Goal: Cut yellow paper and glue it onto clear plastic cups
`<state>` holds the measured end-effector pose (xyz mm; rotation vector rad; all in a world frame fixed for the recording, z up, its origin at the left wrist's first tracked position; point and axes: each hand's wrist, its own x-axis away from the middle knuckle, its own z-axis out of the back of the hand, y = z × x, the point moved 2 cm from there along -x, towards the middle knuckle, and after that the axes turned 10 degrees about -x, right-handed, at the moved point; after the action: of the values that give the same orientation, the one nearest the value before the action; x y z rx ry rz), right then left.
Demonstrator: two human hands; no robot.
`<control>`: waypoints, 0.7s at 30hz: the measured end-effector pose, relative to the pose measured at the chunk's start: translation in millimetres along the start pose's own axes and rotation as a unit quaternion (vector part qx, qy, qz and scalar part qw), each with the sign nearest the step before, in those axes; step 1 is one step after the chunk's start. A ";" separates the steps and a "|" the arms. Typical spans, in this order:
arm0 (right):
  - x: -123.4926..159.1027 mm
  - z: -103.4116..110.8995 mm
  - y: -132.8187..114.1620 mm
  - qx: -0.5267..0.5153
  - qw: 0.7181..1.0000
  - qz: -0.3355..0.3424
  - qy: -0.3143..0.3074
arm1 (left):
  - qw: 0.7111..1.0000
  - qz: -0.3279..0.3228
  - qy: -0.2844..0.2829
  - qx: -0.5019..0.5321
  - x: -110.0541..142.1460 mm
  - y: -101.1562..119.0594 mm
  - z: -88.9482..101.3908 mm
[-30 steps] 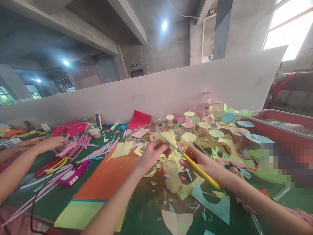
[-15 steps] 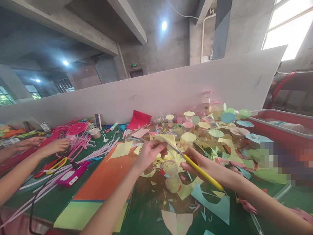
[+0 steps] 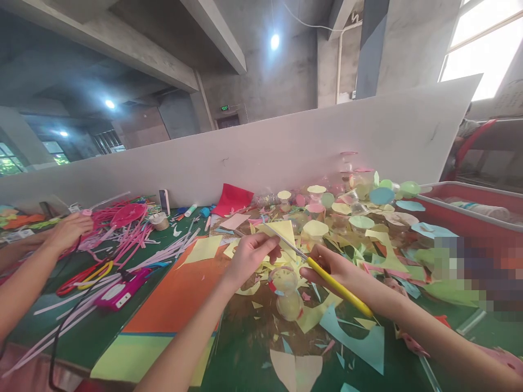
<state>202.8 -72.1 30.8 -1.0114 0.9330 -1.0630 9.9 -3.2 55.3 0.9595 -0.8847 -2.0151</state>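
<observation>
My left hand (image 3: 255,257) pinches a piece of yellow paper (image 3: 286,233) by its near edge, just left of the middle of the view. In my right hand (image 3: 333,269) is a pair of scissors (image 3: 341,287) with yellow handles. Their metal blades point up and left and lie across the paper, close to my left fingertips. How far apart the blades are, I cannot tell. Below my hands stands a clear plastic cup-like piece (image 3: 289,305), narrow at its waist, with red and blue bits on it.
Paper scraps (image 3: 357,337) litter the green table. Orange sheets (image 3: 174,296) lie to the left, beside a magenta device (image 3: 125,288) and red-and-yellow scissors (image 3: 87,275). Cups topped with paper discs (image 3: 315,228) crowd the back. A red bin (image 3: 461,218) is at right. A co-worker's hands (image 3: 69,231) work at far left.
The co-worker's hands at far left have moved left and up. My own hands, the scissors and the yellow paper have hardly shifted.
</observation>
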 end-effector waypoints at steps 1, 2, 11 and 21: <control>0.3 0.0 -0.7 0.001 1.000 -0.002 -0.001 | 1.000 0.000 0.000 -0.001 -0.2 -0.1 -0.2; 0.5 0.0 -1.3 0.003 1.000 -0.003 -0.002 | 1.000 -0.001 0.000 -0.002 -0.4 -0.3 -0.1; 0.4 0.7 -0.9 0.010 1.000 -0.001 0.002 | 0.998 0.000 0.037 0.049 -2.5 -8.1 3.3; 3.3 -8.7 -6.6 -0.044 0.998 -0.032 -0.029 | 0.999 -0.016 0.037 0.006 0.8 -4.5 -4.5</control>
<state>193.8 -78.1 34.4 -1.1442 0.9120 -1.0475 11.8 -2.8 49.2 1.0533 -0.8475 -1.9904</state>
